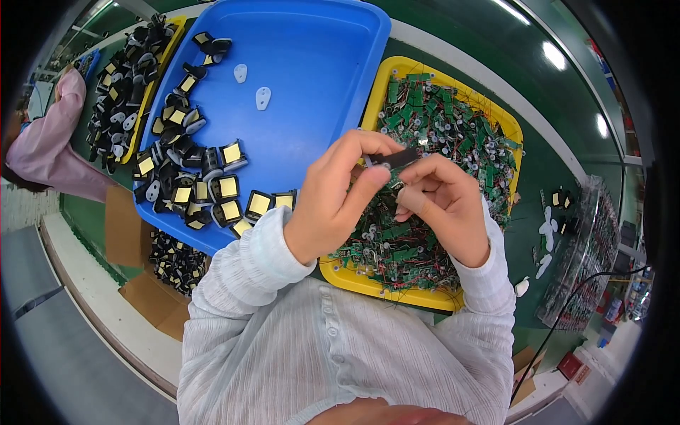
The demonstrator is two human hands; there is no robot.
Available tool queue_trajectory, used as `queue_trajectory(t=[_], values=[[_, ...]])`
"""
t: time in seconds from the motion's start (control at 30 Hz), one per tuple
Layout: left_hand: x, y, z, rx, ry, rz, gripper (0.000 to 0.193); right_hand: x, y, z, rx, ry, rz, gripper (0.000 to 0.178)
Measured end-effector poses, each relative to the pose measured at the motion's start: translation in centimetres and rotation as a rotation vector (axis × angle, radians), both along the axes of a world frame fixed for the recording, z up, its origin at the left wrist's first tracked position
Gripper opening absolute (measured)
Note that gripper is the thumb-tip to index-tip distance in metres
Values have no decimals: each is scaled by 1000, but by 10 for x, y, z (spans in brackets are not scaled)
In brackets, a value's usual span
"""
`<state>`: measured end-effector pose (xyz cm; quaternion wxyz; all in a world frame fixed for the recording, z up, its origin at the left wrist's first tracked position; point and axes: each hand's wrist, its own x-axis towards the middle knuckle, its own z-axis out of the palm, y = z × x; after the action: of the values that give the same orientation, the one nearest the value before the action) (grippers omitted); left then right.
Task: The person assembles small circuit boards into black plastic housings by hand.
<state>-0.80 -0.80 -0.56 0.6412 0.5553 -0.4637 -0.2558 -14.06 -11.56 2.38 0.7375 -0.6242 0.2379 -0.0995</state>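
Blue tray (333,42): right half bare apart from two white tabs (252,85); black housings (191,180) crowd its left side. Yellow tray (397,287) packed full with green circuit boards (439,113). Green tabletop (545,177) strip right of it open up to the scattered white pieces (544,237).

Counter (559,177): dark green top with a pale, off-white edge strip curving along the far side; bright strip lights (552,55) glare off the green surface at upper right (three patches visible); floor (64,354) grey and smooth at lower left, bordered by a pale raised ledge (92,297); brown cardboard box (152,301) sits at the ledge below the counter; a black cable (567,312) runs down at lower right; a seated person in a pink sleeve (49,134) at far left.
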Motion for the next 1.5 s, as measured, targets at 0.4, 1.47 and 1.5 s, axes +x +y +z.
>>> queue_trajectory(t=[0.4, 1.47, 1.5], values=[[9, 6, -2, 150, 166, -136, 26, -4, -9, 2, 24, -122, -30, 14], [1, 7, -5, -7, -189, 37, 30, -4, -9, 6, 234, -32, 48, 14], [1, 7, -4, -7, -191, 36, 30, -4, -9, 5, 235, -33, 48, 14]])
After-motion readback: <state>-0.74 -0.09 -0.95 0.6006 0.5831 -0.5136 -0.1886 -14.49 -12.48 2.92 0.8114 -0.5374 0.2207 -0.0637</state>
